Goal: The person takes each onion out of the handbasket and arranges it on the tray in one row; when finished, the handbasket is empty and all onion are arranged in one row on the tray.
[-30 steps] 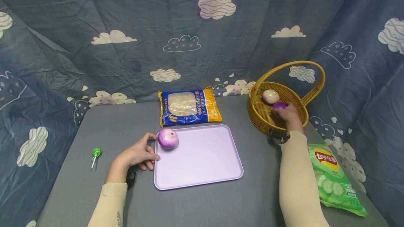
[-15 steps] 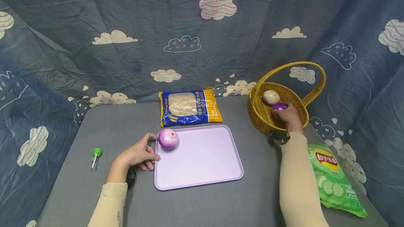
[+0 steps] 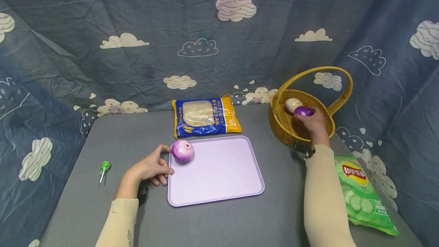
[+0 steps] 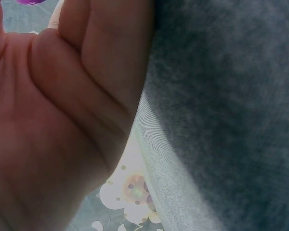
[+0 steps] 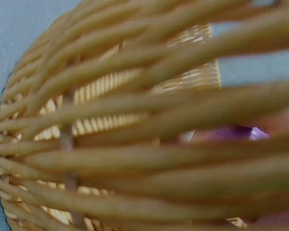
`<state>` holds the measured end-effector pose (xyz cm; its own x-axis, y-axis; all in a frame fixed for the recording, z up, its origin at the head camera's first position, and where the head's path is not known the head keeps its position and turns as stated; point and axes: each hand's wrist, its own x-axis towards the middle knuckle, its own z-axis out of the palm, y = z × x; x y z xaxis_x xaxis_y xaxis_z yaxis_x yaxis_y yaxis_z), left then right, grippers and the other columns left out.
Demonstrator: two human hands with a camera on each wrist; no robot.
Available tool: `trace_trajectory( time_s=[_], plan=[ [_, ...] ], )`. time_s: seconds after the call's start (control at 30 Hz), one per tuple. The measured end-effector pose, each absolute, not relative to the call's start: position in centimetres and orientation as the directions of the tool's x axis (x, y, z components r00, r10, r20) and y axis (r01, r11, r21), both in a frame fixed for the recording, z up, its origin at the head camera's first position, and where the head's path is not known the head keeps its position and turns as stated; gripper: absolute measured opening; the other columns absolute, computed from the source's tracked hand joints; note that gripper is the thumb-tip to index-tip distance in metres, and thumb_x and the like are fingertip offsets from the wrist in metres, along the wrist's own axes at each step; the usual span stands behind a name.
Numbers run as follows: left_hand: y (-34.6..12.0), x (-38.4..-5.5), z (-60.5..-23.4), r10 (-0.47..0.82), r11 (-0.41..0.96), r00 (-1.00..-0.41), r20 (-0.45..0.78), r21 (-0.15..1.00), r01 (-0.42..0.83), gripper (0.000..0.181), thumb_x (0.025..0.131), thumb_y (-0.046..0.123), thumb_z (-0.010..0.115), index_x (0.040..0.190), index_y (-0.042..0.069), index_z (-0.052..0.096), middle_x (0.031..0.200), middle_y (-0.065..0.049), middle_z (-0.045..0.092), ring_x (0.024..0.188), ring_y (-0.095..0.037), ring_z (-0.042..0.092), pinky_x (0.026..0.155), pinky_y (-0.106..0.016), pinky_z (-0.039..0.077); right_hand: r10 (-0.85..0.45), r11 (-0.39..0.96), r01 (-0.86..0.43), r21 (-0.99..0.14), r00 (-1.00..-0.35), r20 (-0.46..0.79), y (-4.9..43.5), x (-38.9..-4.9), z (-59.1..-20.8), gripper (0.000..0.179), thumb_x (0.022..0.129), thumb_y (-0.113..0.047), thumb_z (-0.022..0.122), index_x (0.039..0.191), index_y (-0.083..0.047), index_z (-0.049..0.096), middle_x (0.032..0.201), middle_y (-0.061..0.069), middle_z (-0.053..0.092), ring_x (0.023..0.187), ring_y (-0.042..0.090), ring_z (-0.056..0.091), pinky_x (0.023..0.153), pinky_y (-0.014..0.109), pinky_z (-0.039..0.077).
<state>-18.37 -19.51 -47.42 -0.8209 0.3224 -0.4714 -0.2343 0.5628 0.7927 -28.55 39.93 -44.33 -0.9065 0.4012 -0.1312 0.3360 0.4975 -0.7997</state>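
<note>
My right hand [image 3: 314, 122] grips a deep purple onion [image 3: 303, 111] inside the wicker basket [image 3: 279, 128]. A paler onion [image 3: 292, 105] sits just behind it in the basket and is partly covered by it. In the right wrist view, woven strands of the basket [image 5: 111, 159] hide most of the hand, with a bit of purple onion [image 5: 231, 133] showing through. My left hand [image 3: 147, 167] rests at the left edge of the lilac tray [image 3: 219, 174], its thumb touching the rim. A purple-and-white onion [image 3: 183, 151] stands in the tray's far left corner, close to the index finger.
Behind the tray lies a blue and yellow pasta bag [image 3: 205, 116]. A green chip bag [image 3: 363, 197] is beside my right forearm. To the left is a green lollipop [image 3: 104, 167]. The basket's arched handle [image 3: 312, 71] rises over its bowl. A cloud-patterned curtain [image 3: 154, 18] hangs behind.
The purple onion in my right hand has come up slightly and shows more of itself, now overlapping the paler onion. My left hand and the tray have stayed put.
</note>
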Motion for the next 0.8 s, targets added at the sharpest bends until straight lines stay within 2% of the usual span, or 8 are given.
trace_trajectory(
  time_s=[0.37,0.57,0.8],
  plan=[
    [-19.5,-18.5,-47.5,0.330,0.560,-0.818,-0.472,0.795,-0.233,0.076,0.094,0.017,0.080,0.150,0.015,0.029,0.083,-0.008,0.072,0.058,-0.015,0.072,0.051,-0.031,0.057,0.408,0.521,0.256,-0.814,-0.913,-0.026,36.9,-25.5,-40.4,0.099,0.096,-0.038,0.076,0.169,-0.009,0.017,0.174,0.023,0.022,0.157,0.046,0.030,0.128,0.061,0.032],
    [-19.6,-18.5,-47.6,0.326,0.560,-0.819,-0.473,0.794,-0.236,0.077,0.094,0.017,0.081,0.151,0.016,0.029,0.084,-0.008,0.072,0.059,-0.016,0.072,0.052,-0.031,0.057,0.337,0.535,0.194,-0.822,-0.942,-0.003,34.2,-22.7,-37.8,0.102,0.095,-0.048,0.076,0.170,-0.013,0.017,0.174,0.021,0.023,0.156,0.046,0.032,0.125,0.064,0.036],
    [-19.5,-18.5,-47.4,0.325,0.562,-0.818,-0.474,0.793,-0.236,0.077,0.094,0.017,0.080,0.151,0.016,0.028,0.085,-0.008,0.072,0.059,-0.016,0.073,0.052,-0.031,0.057,0.203,0.513,0.098,-0.853,-0.979,0.009,30.7,-20.8,-36.1,0.093,0.095,-0.038,0.079,0.167,-0.015,0.025,0.169,0.021,0.031,0.150,0.043,0.039,0.123,0.062,0.039]
  ],
)
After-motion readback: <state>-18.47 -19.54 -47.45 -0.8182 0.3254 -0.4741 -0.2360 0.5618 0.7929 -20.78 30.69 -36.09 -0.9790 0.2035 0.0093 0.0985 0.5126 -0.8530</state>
